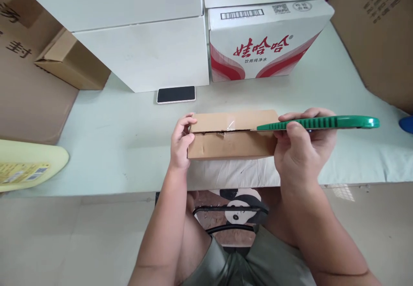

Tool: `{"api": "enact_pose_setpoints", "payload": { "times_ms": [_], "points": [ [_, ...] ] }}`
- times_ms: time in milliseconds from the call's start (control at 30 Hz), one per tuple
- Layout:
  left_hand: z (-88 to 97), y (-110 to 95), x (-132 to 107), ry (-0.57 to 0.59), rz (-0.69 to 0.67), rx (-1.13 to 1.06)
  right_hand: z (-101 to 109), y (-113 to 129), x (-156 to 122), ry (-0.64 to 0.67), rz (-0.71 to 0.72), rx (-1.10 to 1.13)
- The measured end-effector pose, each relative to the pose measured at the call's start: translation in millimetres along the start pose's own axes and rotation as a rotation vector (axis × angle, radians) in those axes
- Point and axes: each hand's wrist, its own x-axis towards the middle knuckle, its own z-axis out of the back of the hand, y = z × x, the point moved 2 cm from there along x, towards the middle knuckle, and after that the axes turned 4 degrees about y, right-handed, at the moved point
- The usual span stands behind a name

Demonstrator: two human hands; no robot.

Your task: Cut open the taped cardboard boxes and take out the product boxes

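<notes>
A small brown cardboard box is held near the table's front edge, with a dark slit along its taped top seam. My left hand is closed on the box's left end, thumb on the near side and fingers at the top. In my right hand is a green utility knife with a ridged handle, gripped between thumb and fingers. Its narrow end lies at the right part of the seam; no blade can be made out. Some right fingers are hidden behind the box's right end. Clear tape crosses the middle of the seam.
Behind the box, a phone lies on the pale green tablecloth. White boxes and a red-and-white carton stand at the back. Large brown cartons flank both sides. A yellow bottle lies at the left edge.
</notes>
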Motion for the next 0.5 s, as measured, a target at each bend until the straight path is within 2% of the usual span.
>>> {"api": "enact_pose_setpoints", "payload": {
  "times_ms": [133, 267, 433, 500],
  "points": [
    [0.4, -1, 0, 0.004, -0.027, -0.006, 3, -1, 2, -0.006, -0.04, 0.036],
    [-0.4, -2, -1, 0.016, -0.074, -0.04, 17, -1, 9, 0.003, -0.048, 0.135],
    [-2.9, -8, -5, -0.062, -0.032, 0.002, 43, 11, 22, -0.26, 0.181, 0.197],
    [-4.7, -13, -8, -0.097, -0.03, 0.047, 53, 17, 24, -0.317, 0.276, 0.161]
  ]
}}
